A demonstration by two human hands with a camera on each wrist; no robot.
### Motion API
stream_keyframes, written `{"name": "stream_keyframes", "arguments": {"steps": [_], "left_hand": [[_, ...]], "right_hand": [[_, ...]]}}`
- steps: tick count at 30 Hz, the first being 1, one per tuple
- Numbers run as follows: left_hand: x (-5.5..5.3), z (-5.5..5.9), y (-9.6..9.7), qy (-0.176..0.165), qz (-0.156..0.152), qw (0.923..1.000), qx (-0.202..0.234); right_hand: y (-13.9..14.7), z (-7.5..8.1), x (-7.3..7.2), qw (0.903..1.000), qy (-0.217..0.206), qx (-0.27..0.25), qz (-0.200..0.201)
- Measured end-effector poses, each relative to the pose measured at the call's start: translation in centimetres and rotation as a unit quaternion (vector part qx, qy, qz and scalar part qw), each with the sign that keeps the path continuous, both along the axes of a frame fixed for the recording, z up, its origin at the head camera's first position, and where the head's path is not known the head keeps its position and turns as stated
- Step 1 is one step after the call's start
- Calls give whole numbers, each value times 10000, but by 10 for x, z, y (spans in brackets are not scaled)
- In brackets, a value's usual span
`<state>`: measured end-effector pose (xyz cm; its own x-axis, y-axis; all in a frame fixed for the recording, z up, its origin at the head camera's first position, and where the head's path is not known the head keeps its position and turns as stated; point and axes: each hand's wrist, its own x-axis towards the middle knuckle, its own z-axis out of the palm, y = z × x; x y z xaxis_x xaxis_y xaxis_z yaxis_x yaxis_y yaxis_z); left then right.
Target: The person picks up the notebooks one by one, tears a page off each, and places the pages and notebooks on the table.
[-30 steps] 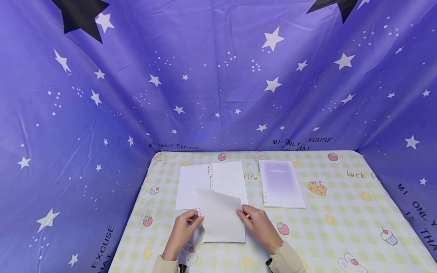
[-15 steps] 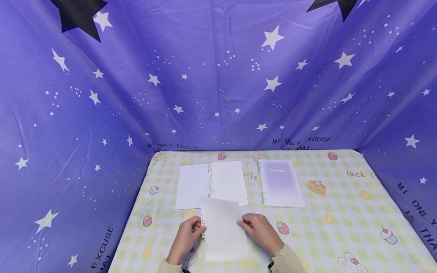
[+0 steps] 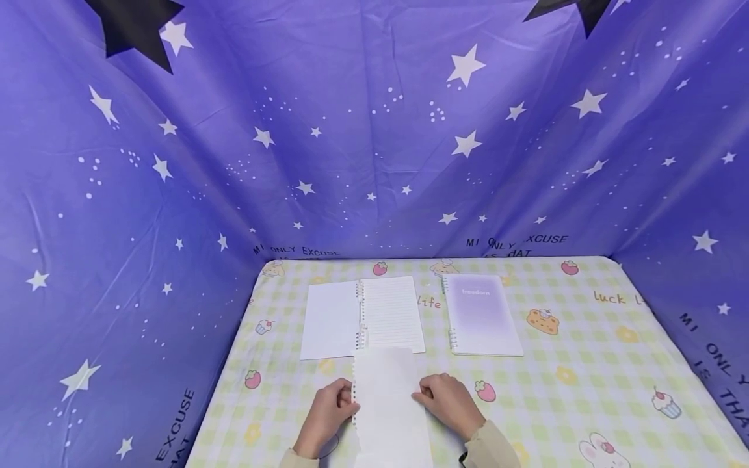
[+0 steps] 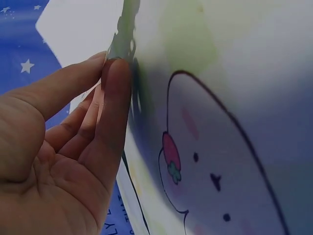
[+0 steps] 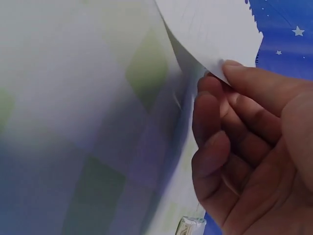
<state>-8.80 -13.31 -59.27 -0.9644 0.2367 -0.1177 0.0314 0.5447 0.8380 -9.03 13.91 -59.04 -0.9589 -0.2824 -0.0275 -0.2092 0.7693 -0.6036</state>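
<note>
A loose white sheet (image 3: 391, 406) with a torn, perforated left edge lies between both hands near the table's front edge. My left hand (image 3: 330, 413) pinches its left edge (image 4: 120, 46) between thumb and fingers. My right hand (image 3: 449, 402) pinches the right edge (image 5: 215, 68) the same way. Just beyond the sheet lies an open spiral notebook (image 3: 363, 316) with a blank left page and a lined right page.
A shut purple notebook (image 3: 482, 314) lies to the right of the open one. The table (image 3: 585, 364) wears a yellow-green checked cloth with cartoon prints. Blue star-print fabric (image 3: 374, 130) walls the table at the back and both sides.
Both hands have drawn the loose sheet toward me, off the open notebook, and it has come down flatter over the cloth.
</note>
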Motion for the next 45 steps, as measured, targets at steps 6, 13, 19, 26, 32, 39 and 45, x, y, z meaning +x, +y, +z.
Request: {"name": "stream_keyframes", "arguments": {"steps": [6, 13, 19, 26, 32, 39, 45], "left_hand": [[2, -3, 1, 213, -26, 9997, -105], [4, -3, 4, 174, 46, 9996, -230], [5, -3, 6, 237, 56, 9990, -362], [6, -1, 7, 297, 81, 9983, -495], [7, -1, 7, 253, 147, 9977, -615], [7, 1, 8, 351, 195, 9963, -760], [7, 3, 8, 425, 230, 9948, -901]], "right_hand": [[0, -4, 2, 9998, -141, 158, -39], [-2, -6, 4, 9995, -209, 188, -150], [-1, -6, 6, 9994, -168, 212, -200], [0, -3, 7, 9994, -218, 167, -226], [0, -5, 8, 9991, -259, 123, -326], [0, -6, 8, 9988, -186, 106, -436], [1, -6, 10, 9990, -211, 100, -378]]}}
